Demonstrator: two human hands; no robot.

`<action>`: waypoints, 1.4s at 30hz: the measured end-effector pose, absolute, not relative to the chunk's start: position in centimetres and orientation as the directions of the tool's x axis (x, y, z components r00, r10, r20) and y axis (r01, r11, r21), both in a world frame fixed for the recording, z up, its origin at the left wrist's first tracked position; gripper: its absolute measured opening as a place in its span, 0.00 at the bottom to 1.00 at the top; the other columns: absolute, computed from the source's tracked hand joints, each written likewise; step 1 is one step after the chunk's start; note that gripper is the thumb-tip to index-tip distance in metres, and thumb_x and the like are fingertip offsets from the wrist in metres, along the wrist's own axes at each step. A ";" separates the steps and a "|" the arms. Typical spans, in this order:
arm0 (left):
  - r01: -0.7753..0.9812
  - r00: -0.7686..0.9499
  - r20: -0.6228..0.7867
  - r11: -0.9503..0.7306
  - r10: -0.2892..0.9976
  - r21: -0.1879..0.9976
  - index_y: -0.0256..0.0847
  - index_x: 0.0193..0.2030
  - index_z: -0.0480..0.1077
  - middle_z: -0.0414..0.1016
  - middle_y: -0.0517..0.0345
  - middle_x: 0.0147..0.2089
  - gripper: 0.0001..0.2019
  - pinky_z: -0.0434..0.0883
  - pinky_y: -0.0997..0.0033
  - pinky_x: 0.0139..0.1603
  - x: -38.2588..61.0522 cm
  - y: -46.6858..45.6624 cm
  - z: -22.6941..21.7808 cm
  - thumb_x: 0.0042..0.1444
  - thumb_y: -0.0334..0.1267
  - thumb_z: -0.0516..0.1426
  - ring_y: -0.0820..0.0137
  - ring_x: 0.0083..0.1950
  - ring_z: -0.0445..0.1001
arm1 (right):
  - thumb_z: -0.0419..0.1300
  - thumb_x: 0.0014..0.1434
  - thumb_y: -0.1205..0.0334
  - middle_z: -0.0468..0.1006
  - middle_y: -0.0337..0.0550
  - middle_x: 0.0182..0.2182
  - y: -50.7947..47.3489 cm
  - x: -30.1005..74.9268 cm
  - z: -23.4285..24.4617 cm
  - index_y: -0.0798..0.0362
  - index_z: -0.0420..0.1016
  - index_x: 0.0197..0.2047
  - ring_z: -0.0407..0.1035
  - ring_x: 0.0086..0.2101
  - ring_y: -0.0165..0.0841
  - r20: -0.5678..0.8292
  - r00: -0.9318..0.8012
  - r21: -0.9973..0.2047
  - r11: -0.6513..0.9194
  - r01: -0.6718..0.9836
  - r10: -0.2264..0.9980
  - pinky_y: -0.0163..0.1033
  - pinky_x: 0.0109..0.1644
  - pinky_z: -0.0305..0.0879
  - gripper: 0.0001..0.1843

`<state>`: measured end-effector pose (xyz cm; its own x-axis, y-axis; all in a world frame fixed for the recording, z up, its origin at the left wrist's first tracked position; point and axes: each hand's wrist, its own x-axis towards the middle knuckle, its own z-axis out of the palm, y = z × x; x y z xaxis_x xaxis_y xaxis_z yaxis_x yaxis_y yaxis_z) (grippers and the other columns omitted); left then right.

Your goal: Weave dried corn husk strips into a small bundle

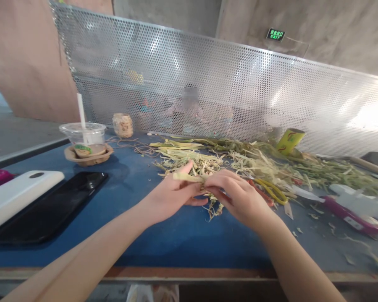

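A pale green plant strip (186, 177) stretches across between my two hands above the middle of the table. My left hand (167, 196) grips its left part, with one finger pointing up and the lower fingers curled underneath. The fingertips of my right hand (241, 193) pinch the strip at its right end. Below and between the hands hang thin curly fibres (216, 208); whether they are joined to the strip I cannot tell. Just behind my hands lies a heap of shredded plant strips (204, 161). My fingers partly hide where the strip is held.
On the left are a lidded plastic cup (85, 136) with a straw, a black phone (55, 205) and a white device (22, 193). Yellow-handled scissors (274, 192), a purple glue gun (354, 217) and a yellow tube (290, 140) lie right. A perforated metal screen (208, 75) stands behind.
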<state>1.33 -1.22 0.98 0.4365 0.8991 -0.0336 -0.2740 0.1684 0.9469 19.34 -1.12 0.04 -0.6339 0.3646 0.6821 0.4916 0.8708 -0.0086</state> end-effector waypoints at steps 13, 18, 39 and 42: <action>-0.103 0.396 -0.037 0.084 0.917 0.991 0.37 0.68 0.33 0.74 0.61 0.29 0.51 0.77 0.65 0.34 1.0 -1.3 0.8 0.42 0.20 0.60 0.72 0.30 0.72 | 0.49 0.61 0.72 0.71 0.46 0.36 -1.5 19.2 0.0 0.53 0.60 0.44 0.69 0.39 0.33 0.590 -0.649 -0.123 0.847 0.516 0.481 0.40 0.40 0.70 0.09; -0.068 0.404 0.004 0.026 0.915 0.997 0.37 0.68 0.31 0.73 0.60 0.31 0.50 0.77 0.66 0.30 1.0 -1.3 0.6 0.45 0.25 0.60 0.72 0.29 0.70 | 0.50 0.61 0.71 0.72 0.47 0.37 -1.4 19.3 0.0 0.54 0.60 0.47 0.68 0.39 0.32 0.615 -0.648 -0.122 0.866 0.485 0.450 0.38 0.41 0.69 0.10; 0.314 0.425 0.252 -0.403 0.869 0.860 0.47 0.67 0.22 0.75 0.63 0.26 0.47 0.73 0.74 0.23 0.3 -1.0 0.8 0.52 0.29 0.54 0.74 0.19 0.69 | 0.56 0.58 0.71 0.75 0.38 0.36 -1.7 18.6 -0.2 0.49 0.61 0.43 0.72 0.37 0.28 0.676 -0.455 -0.351 0.796 0.493 0.580 0.30 0.35 0.70 0.12; 0.411 0.450 0.335 -0.525 0.828 0.745 0.44 0.68 0.26 0.71 0.65 0.19 0.42 0.69 0.78 0.21 0.0 -0.9 0.7 0.55 0.31 0.52 0.75 0.17 0.67 | 0.56 0.57 0.72 0.74 0.38 0.35 -1.7 18.4 -0.3 0.49 0.61 0.42 0.72 0.35 0.27 0.680 -0.427 -0.435 0.797 0.419 0.596 0.30 0.34 0.70 0.11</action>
<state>0.05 -0.89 0.70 0.4498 0.8278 0.3353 0.4111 -0.5253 0.7450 18.42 -1.66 -0.30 -0.4266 0.5959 0.6804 0.4189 0.7969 -0.4352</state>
